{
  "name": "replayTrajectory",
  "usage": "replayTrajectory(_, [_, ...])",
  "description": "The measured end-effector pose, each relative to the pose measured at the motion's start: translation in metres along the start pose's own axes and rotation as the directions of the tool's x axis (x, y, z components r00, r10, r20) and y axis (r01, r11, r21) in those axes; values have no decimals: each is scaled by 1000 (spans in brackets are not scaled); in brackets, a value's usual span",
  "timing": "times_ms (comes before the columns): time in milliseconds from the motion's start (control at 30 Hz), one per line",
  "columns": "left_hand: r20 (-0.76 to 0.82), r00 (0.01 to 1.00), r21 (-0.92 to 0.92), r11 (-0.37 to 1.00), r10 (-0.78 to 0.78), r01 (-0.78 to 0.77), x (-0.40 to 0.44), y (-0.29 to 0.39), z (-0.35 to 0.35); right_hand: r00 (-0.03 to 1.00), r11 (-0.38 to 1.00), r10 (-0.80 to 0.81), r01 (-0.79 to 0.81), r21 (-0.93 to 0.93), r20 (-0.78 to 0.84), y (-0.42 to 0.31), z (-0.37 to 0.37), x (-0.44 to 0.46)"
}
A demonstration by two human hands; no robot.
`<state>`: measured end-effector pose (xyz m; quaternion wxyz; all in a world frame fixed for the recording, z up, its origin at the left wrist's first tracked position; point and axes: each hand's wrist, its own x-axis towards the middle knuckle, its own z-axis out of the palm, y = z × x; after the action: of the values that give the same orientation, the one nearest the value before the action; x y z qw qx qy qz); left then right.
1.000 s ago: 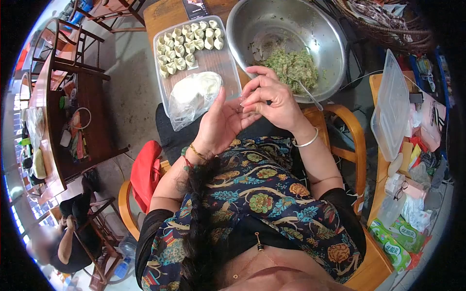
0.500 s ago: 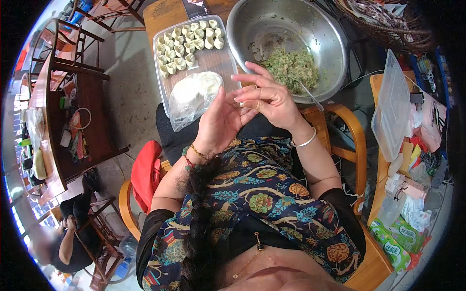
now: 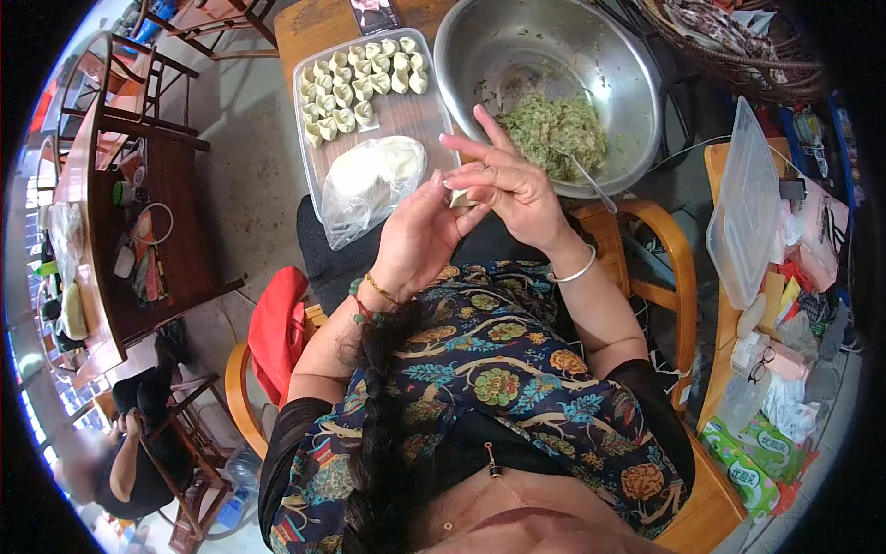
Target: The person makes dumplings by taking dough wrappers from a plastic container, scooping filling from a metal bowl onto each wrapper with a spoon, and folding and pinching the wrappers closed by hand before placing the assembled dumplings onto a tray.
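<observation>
My left hand (image 3: 420, 231) and my right hand (image 3: 517, 196) meet above my lap, with a small pale dumpling (image 3: 463, 198) pinched between their fingertips. The right hand's outer fingers stretch upward. Just beyond the left hand, a clear plastic tray (image 3: 420, 125) bears rows of folded dumplings (image 3: 343, 95) and a stack of white wrappers (image 3: 374, 171) in a plastic bag. Behind the right hand a large metal bowl (image 3: 461, 55) contains green filling (image 3: 558, 129), and a spoon (image 3: 595, 183) leans in it.
A clear lid (image 3: 738, 203) stands upright at the right, near green packages (image 3: 761, 462). A wicker basket (image 3: 738, 69) is at the top right. Red cloth (image 3: 280, 332) hangs on the chair. Another person (image 3: 138, 462) sits at the lower left by a dark wooden table (image 3: 166, 277).
My hands have closed together at the fingertips, and the dumpling between them now shows more. My right hand has shifted slightly left, its outer fingers raised higher.
</observation>
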<state>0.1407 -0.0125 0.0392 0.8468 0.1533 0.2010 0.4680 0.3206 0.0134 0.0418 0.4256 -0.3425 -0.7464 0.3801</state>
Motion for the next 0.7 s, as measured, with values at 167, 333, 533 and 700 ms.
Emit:
replayTrajectory(167, [48, 999, 23, 1000, -19, 17, 2, 3, -7, 998, 1000, 3, -4, -13, -67, -12, 6, 2])
replayTrajectory(333, [67, 998, 73, 997, 15, -20, 3, 10, -1, 981, 998, 29, -39, -52, -191, -7, 9, -2])
replayTrajectory(533, [125, 984, 119, 983, 124, -139, 5, -2, -17, 966, 996, 76, -63, 59, -246, 1, 29, -3])
replayTrajectory(700, [103, 974, 142, 966, 202, -216, 5, -4, -27, 942, 991, 109, -79, 107, -318, 8, 47, -1])
